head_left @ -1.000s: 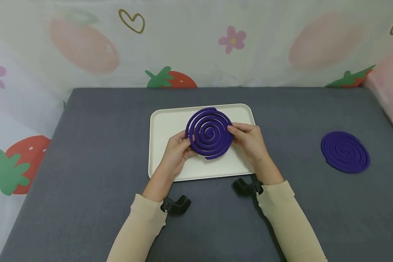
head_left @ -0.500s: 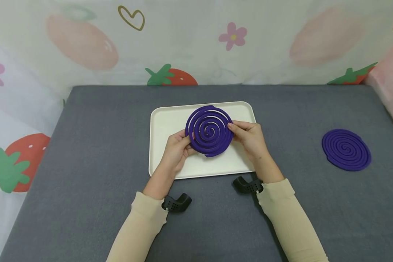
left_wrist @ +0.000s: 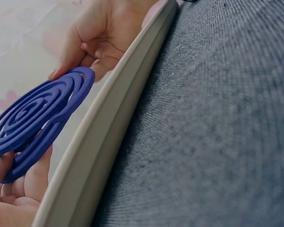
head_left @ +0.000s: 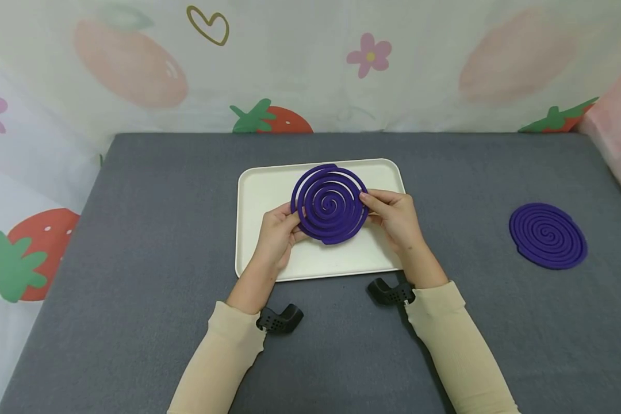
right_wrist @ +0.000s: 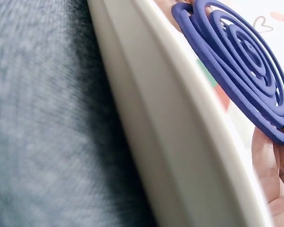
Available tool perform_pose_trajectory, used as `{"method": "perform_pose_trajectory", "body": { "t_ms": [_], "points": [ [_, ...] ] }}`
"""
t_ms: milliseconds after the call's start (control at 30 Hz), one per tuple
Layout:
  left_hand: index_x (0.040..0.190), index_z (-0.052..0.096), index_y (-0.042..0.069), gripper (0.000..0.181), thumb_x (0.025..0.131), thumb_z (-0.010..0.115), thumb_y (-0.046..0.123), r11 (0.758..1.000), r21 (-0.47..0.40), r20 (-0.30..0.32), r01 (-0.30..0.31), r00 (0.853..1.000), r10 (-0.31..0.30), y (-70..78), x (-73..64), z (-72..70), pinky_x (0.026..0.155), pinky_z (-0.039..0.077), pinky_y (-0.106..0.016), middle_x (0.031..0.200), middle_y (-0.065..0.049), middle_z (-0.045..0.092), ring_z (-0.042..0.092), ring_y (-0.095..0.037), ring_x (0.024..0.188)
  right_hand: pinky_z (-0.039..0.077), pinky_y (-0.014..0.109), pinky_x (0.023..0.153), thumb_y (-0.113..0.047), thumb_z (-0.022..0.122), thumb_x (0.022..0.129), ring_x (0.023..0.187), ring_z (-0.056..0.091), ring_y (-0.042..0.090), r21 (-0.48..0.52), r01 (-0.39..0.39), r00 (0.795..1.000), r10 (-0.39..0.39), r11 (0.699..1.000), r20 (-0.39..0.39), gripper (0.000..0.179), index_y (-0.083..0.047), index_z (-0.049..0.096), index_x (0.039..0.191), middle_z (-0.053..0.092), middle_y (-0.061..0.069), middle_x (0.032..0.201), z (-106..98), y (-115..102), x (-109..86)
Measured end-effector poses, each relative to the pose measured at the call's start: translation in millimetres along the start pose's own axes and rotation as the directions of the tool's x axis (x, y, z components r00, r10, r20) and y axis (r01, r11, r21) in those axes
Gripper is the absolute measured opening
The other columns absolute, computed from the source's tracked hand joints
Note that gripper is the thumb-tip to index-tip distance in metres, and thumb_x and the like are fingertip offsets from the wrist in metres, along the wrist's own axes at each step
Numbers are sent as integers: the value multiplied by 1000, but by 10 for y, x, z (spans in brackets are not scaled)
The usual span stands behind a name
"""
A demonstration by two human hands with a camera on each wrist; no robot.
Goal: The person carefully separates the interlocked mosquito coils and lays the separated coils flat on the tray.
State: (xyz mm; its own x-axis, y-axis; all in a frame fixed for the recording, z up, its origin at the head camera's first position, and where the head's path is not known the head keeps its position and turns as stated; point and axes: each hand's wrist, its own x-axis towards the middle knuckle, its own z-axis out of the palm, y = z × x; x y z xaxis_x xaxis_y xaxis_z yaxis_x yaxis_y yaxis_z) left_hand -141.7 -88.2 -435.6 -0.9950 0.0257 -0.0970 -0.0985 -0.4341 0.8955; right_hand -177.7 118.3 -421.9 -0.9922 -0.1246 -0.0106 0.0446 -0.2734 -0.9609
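A purple mosquito coil [head_left: 336, 231] is held up over a cream tray [head_left: 256, 198], tilted toward the head camera. My left hand [head_left: 278, 237] pinches its left edge, thumb in front and fingers behind. On the opposite side, my right hand [head_left: 397, 221] pinches the right edge between thumb and fingers. Narrow gaps show between the coil's rings, and outer ends stick out at top and bottom. In the left wrist view, the rings of the coil [left_wrist: 45, 137] stand at different levels, partly apart. The right wrist view shows the coil above the tray wall [right_wrist: 180, 123].
A second, flat mosquito coil [head_left: 547, 237] lies on the grey cloth-covered table [head_left: 445, 172] to the right. Patterned white sheeting [head_left: 300, 57] hangs behind and at the left. Black wrist cameras [head_left: 282, 319] hang inside both wrists, near the tray's front edge.
The hands keep their hold on the coil, which has shifted very slightly left. The whole head view has slid up a little.
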Motion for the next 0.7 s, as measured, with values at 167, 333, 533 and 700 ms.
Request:
{"method": "perform_pose_trajectory", "body": {
  "t_ms": [167, 333, 533, 700],
  "points": [
    [110, 55, -16, 22, 96, 49, -1, 1000, 19, -14, -12, 1000, 12, 0, -2, -1, 69, 57, -27, 79, -2, 70, 69, -12, 73, 52, 18, 51, 1, 64, 88, 62, 64, 8, -1, -2, 1000, 2, 1000, -3, 19, -13, 75, 81, 69, 0, 72, 2, 11, 4],
    [108, 58, -14, 20, 96, 51, 1, 999, 42, -33, -16, 999, 17, 4, 3, 6, 67, 57, -25, 76, -1, 69, 68, -10, 71, 53, 19, 52, 5, 58, 90, 61, 64, 9, -19, -35, 999, 34, 999, -16, 29, -17, 74, 79, 69, -1, 72, 4, 14, 20],
    [110, 55, -17, 24, 96, 50, 1, 998, 54, -44, -15, 999, 17, 4, 9, 15, 68, 56, -24, 76, 0, 69, 68, -9, 71, 55, 20, 57, 6, 58, 90, 64, 65, 9, -9, -42, 999, 42, 999, -23, 29, -17, 73, 80, 70, -1, 73, 21, 2, 19],
    [111, 56, -17, 24, 96, 51, 2, 998, 63, -36, -18, 999, 20, 7, 11, 13, 70, 56, -26, 78, -1, 69, 68, -10, 73, 55, 21, 63, 6, 60, 89, 66, 64, 7, -40, -35, 998, 33, 999, -53, 30, -20, 72, 78, 70, -4, 76, 32, 3, 19]
  ]
}}
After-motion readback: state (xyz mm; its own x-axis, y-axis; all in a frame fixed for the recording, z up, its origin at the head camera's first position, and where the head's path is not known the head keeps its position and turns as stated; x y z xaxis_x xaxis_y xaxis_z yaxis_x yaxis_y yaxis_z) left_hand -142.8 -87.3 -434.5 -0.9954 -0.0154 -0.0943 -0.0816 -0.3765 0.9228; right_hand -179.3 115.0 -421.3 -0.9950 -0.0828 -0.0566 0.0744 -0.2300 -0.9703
